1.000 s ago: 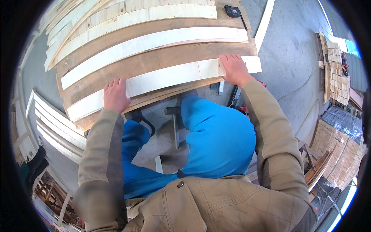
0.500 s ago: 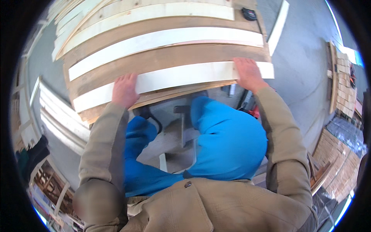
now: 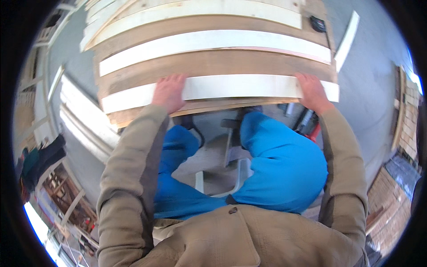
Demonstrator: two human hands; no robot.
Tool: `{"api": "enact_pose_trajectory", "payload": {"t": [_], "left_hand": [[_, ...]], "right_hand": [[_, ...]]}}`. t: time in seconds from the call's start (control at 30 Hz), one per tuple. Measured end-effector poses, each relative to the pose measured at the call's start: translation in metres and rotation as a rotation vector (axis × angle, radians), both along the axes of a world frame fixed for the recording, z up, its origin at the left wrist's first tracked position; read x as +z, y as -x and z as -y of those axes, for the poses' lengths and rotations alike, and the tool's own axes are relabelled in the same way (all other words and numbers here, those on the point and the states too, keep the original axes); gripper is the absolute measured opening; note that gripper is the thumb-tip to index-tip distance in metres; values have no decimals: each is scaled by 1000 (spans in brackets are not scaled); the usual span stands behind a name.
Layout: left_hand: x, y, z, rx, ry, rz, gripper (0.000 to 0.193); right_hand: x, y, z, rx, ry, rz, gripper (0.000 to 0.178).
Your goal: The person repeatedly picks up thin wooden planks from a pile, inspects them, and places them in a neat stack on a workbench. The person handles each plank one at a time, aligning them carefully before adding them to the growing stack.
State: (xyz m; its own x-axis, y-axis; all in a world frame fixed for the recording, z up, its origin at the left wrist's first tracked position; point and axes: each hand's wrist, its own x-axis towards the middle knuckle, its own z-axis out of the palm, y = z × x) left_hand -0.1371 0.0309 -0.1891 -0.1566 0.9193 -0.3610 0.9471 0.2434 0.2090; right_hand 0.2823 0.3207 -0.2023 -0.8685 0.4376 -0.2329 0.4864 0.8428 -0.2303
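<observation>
A long pale wooden board [image 3: 240,86] lies along the near side of the brown worktable [image 3: 231,63]. My left hand [image 3: 170,92] grips it left of the middle, fingers over its top face. Near the board's right end, my right hand [image 3: 312,92] holds it the same way, fingers bent over the wood. Both thumbs are mostly hidden. Farther back, a second pale board [image 3: 213,39] lies roughly parallel to the first, with a strip of brown tabletop between them.
Several more pale boards [image 3: 195,11] lie together at the table's far side. A black tape measure [image 3: 317,24] sits at the far right corner. White lengths [image 3: 82,118] rest left of the table, and stacked wood blocks [image 3: 408,124] stand at far right.
The whole scene has shifted to the right in the picture as my view turned. Both hands stay on the near board, in about the same places.
</observation>
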Motion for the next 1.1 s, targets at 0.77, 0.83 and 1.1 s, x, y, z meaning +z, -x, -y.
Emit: {"api": "enact_pose_trajectory", "payload": {"t": [0.77, 0.83, 1.1], "left_hand": [[32, -6, -8, 38, 6, 74, 92], [54, -11, -19, 99, 36, 131, 108], [86, -91, -116, 70, 104, 380, 95]], "right_hand": [[16, -8, -2, 75, -88, -3, 71], [27, -8, -2, 85, -129, -42, 70], [76, 0, 4, 97, -237, -66, 69]]}}
